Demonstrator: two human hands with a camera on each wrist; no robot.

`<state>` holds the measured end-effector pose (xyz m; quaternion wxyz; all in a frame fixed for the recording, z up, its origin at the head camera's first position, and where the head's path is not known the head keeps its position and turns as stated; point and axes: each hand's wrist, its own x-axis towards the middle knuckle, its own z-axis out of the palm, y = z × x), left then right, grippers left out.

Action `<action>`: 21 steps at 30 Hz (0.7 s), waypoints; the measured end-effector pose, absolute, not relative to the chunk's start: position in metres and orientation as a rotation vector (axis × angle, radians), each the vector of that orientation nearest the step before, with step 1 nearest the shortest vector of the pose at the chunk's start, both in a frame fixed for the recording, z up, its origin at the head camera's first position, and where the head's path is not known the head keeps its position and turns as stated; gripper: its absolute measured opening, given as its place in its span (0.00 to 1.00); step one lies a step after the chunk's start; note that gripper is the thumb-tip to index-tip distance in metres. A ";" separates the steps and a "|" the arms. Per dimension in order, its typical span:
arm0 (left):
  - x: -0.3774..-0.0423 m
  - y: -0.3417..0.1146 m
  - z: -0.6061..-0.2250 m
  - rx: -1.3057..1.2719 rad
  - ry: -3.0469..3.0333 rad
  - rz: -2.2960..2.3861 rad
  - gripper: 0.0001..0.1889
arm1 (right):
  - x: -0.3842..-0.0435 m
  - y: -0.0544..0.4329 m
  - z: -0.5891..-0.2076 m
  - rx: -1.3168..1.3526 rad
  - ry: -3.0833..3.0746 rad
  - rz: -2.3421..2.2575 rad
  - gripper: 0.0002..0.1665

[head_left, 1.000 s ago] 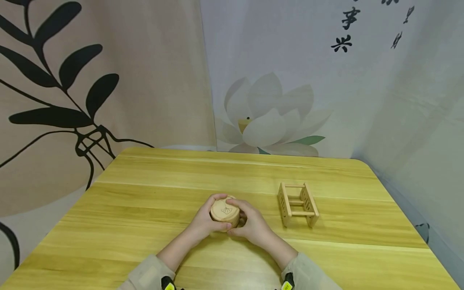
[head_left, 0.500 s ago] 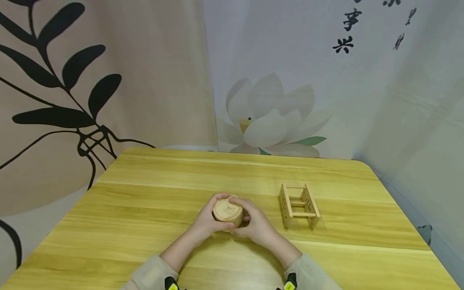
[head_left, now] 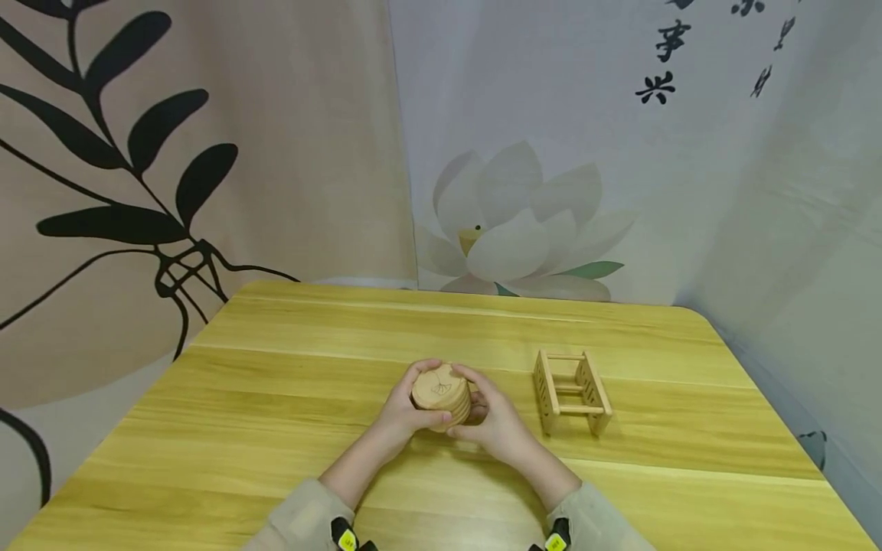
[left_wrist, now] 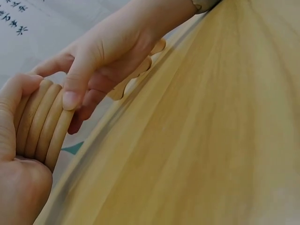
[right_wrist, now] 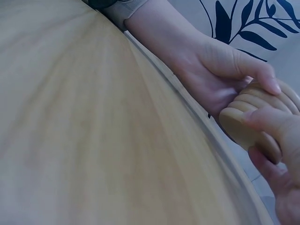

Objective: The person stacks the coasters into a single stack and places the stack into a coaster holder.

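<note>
Both hands hold a stack of several round wooden coasters (head_left: 439, 388) above the table, near the middle of the head view. The top coaster bears a thin line drawing like a fan or flower. My left hand (head_left: 402, 409) grips the stack from the left, thumb along its near side. From the right, my right hand (head_left: 501, 425) pinches it between thumb and fingers. In the left wrist view the layered edges of the coasters (left_wrist: 42, 122) show, with the right thumb on the outermost one. The right wrist view shows the bare face of the end coaster (right_wrist: 241, 129).
A small wooden rack (head_left: 570, 394) with slotted sides and crossbars stands on the table (head_left: 276, 428), right of the hands. Behind the table hangs a cloth (head_left: 331, 153) printed with leaves, a lotus and black characters.
Both hands have raised the coaster stack slightly and tilted it, so more of its layered side shows. The head view has shifted a little. The rack stays in place on the table.
</note>
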<state>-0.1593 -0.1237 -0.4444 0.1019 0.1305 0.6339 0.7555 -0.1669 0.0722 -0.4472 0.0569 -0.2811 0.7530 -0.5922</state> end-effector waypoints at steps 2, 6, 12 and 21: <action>-0.161 -0.122 -0.445 0.381 1.855 2.247 0.43 | -0.167 0.073 -0.448 -0.841 2.267 -1.812 0.58; -0.163 -0.119 -0.446 0.376 1.792 2.300 0.43 | -0.169 0.074 -0.448 -0.818 2.249 -1.840 0.59; -0.164 -0.112 -0.444 0.368 1.641 2.391 0.41 | -0.169 0.074 -0.445 -0.788 2.263 -1.871 0.58; -0.167 -0.090 -0.442 0.269 1.428 2.563 0.37 | -0.154 0.073 -0.415 -0.688 2.315 -1.972 0.55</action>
